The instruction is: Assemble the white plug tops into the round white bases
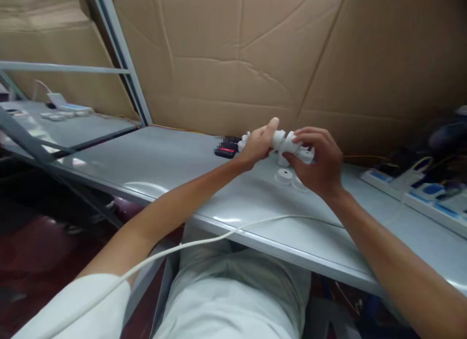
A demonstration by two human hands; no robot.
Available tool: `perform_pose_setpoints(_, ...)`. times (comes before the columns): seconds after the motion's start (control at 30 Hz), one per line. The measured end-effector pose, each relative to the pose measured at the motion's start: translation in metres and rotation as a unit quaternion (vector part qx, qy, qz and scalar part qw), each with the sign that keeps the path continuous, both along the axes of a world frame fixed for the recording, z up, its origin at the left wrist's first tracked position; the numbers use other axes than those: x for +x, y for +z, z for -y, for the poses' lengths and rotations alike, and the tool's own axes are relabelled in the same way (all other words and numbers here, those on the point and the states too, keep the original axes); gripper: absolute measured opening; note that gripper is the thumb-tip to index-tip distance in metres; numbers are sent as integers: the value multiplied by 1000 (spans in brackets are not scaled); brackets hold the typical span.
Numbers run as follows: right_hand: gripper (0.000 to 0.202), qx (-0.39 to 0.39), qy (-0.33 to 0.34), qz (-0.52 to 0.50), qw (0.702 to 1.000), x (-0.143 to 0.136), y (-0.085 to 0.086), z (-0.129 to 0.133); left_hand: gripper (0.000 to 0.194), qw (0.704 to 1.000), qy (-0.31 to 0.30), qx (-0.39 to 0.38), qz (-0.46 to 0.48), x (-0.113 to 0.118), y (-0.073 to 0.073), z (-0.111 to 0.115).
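Above the grey shelf's far side, my left hand (260,143) is closed on a white cylindrical plastic piece (278,138), thumb pointing up. My right hand (319,156) pinches another white round plastic piece (291,142) between thumb and fingers. The two pieces face each other end to end; whether they touch is hard to make out. Below the hands stand several white round pieces, among them a disc-shaped one (283,176) with a small dark hole. More white parts (242,143) sit behind my left hand, beside a black device (226,150) with a red strip on its screen.
A white cable (215,239) crosses over my left arm and the shelf's front edge (262,240). White power strips (412,193) with plugs lie at the right. Cardboard (233,57) walls the back. A metal frame post (126,57) rises at left, with another shelf (65,130) beyond.
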State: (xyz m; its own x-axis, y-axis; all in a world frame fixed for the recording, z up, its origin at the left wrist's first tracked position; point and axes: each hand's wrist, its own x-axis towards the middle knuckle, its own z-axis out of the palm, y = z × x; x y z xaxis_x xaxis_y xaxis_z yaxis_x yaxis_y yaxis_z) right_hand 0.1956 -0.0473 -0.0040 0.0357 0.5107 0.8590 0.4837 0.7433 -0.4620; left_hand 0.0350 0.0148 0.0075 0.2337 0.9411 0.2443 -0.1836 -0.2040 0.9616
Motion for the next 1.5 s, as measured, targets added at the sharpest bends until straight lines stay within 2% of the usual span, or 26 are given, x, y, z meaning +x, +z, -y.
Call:
perform_pose_setpoints(0.03,16,69,-31,78,994,1,1,2,48,999,3,-26,29,-2,1,-6)
perform_pose_setpoints(0.1,19,115,-50,180,976,3,-2,5,39,997,21,-34,60,-9,3,-16)
perform_pose_setpoints(0.2,29,29,16,281,959,0,-14,4,19,995,4,-59,83,-19,2,-27)
perform_pose_setpoints(0.3,34,-84,76,347,931,-5,-27,3,29,996,-34,-62,62,-24,-1,-29)
perform_pose_setpoints(0.37,38,-134,85,373,914,-6,-30,3,33,999,-41,-17,-3,-24,-5,-30)
perform_pose_setpoints(0.43,39,-165,77,393,901,-4,-30,3,32,989,-31,74,-123,-24,-12,-31)
perform_pose_setpoints(0.5,36,-179,70,402,895,-1,-28,3,33,943,6,193,-271,-25,-21,-34)
perform_pose_setpoints(0.57,33,-179,67,400,897,1,-27,2,32,869,37,282,-404,-26,-30,-36)
perform_pose_setpoints(0.63,33,-177,65,396,899,3,-28,1,27,808,56,311,-497,-27,-37,-38)
perform_pose_setpoints(0.7,34,-181,55,396,899,3,-30,0,28,774,81,311,-545,-28,-39,-37)
perform_pose_setpoints(0.83,32,-187,46,396,898,2,-29,1,45,744,125,346,-557,-29,-32,-29)
perform_pose_setpoints(0.9,31,-190,52,391,899,1,-28,2,44,740,97,345,-570,-29,-27,-24)
perform_pose_setpoints(1.0,33,-193,58,377,904,0,-27,2,41,734,55,302,-606,-28,-23,-18)
perform_pose_setpoints(1.13,32,-201,53,380,902,2,-28,0,41,716,73,270,-639,-25,-18,-21)
perform_pose_setpoints(1.3,37,-218,38,401,889,4,-30,-1,49,643,47,265,-717,-14,1,-50)
perform_pose_setpoints(1.5,38,-223,32,419,879,3,-29,0,45,619,32,262,-739,13,15,-95)
